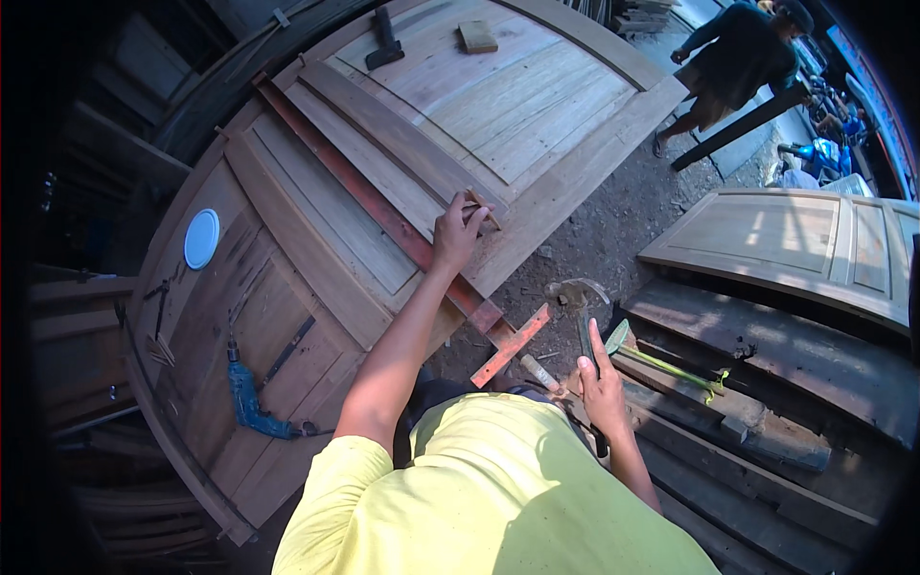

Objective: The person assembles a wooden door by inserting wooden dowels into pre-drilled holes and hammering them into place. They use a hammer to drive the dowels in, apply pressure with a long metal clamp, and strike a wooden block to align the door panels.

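My left hand [458, 232] is over the corner of a large wooden panel door [546, 206], its fingers pinching a short, thin stick of wood [493, 219]. Down by my right side, my right hand [604, 388] grips the dark handle of a claw hammer [578, 290], the index finger stretched along it and the head pointing away from me. A long red bar clamp [369, 196] lies across the door beside my left wrist. Its red crosspiece [511, 347] and screw stick out past the door edge, close to my body.
On the left, a blue power drill [245, 395] and a round white lid [201, 239] rest on the panels. A dark-headed tool [385, 48] and a wood block [477, 37] lie at the far end. Another door [767, 235] and stacked timber are right. A person [743, 57] stands beyond.
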Motion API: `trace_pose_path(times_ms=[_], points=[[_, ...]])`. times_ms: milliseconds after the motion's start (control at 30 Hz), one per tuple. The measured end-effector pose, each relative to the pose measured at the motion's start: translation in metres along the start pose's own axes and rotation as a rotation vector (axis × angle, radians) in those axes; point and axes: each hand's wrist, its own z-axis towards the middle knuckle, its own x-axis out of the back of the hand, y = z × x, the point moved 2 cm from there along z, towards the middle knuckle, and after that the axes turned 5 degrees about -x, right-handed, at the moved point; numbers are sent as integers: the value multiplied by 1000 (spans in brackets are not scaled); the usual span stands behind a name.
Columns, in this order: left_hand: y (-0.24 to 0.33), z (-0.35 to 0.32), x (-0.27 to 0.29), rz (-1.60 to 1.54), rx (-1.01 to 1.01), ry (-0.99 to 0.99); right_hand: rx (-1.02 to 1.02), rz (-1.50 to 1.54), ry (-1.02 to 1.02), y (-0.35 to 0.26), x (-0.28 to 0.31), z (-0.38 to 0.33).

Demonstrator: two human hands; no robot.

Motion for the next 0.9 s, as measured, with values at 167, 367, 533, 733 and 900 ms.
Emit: trace_pose_path(times_ms=[167,367,533,733,900], points=[[6,-6,-7,56,-63,-16,144,-60,-2,-15,16,28],[9,-11,-11,255,-158,-53,621,-81,246,-87,35,67],[17,-13,-11,312,-162,-64,556,-302,150,-90,7,115],[13,-16,-3,267,-57,-178,574,-246,147,-114,33,108],[16,-11,2,132,-237,218,742,-115,286,-95,23,117]])
